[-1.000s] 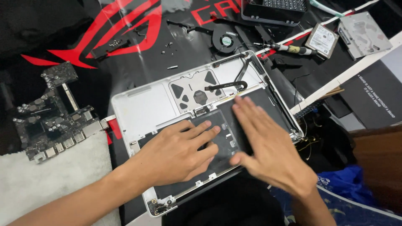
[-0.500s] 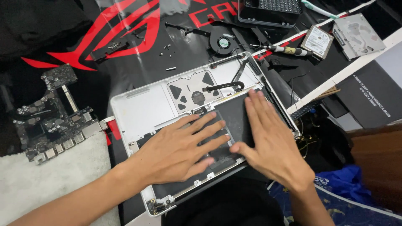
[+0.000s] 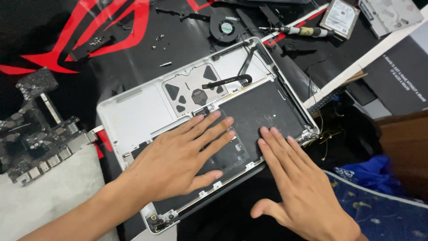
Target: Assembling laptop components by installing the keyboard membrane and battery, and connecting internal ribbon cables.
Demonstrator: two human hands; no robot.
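An opened silver laptop case [image 3: 133, 117] lies upside down on a black and red mat, its insides stripped out. My left hand [image 3: 178, 156] rests flat, fingers spread, on the black sheet [image 3: 263, 111] inside the case, near its middle. My right hand [image 3: 298, 187] lies flat at the case's near right edge, fingertips on the black sheet, palm over the rim. Neither hand holds anything. The back of the trackpad [image 3: 194, 87] and a black flat cable [image 3: 227, 81] show beyond my fingers.
A removed circuit board [image 3: 38, 134] lies at the left beside a white cloth [image 3: 49, 201]. A small fan [image 3: 226, 27], a screwdriver [image 3: 294, 30], a hard drive [image 3: 339, 12], an optical drive [image 3: 390, 13] and loose screws [image 3: 158, 42] lie beyond the case. A blue patterned cloth [image 3: 383, 205] sits at the right.
My right hand has slid back toward me, from the middle of the black sheet to the case's near right edge. My left hand has stayed in place on the sheet.
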